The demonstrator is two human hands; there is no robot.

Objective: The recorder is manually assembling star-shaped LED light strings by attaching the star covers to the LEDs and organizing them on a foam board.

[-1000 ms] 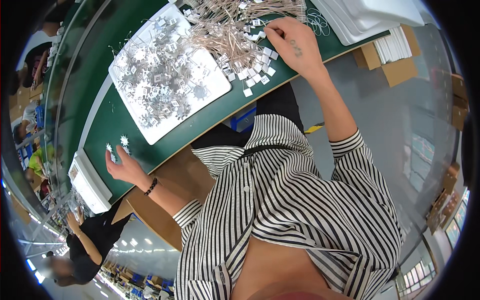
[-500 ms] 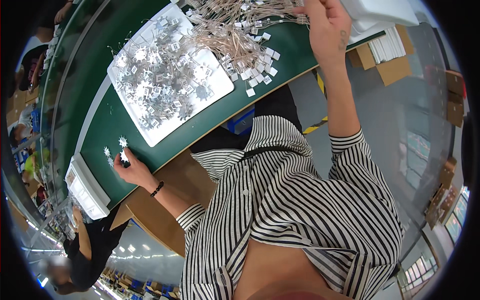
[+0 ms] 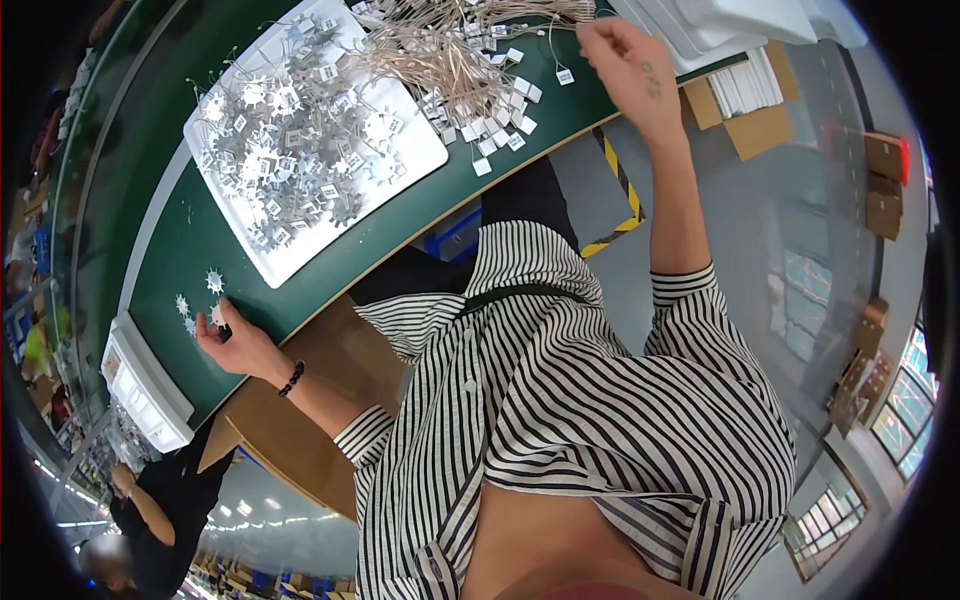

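Note:
At the left part of the green table, my left hand (image 3: 245, 348) curls its thumb and index finger about a small silver star-shaped piece (image 3: 218, 316). A few similar star-shaped pieces (image 3: 214, 281) lie just beyond the fingertips. My right hand (image 3: 637, 75) is raised at the upper right with fingertips pressed together; what they pinch is too small to make out. Beside it, a thin wire with a white tag (image 3: 564, 77) hangs out from a pile of beige wires (image 3: 470, 82). A white tray (image 3: 275, 270) holds a heap of silver star-shaped pieces with wires and tags.
White stacked trays (image 3: 700, 25) stand at the table's far right. A white box-like device (image 3: 150, 390) sits at the left end. An open carton (image 3: 765, 130) of white sheets is beyond the table edge. Another person (image 3: 170, 500) in black is at lower left.
The view has shifted, so the scene sits further left. My right hand has drawn back from the wire pile, and one tagged wire now hangs apart. My left hand stays by the same piece.

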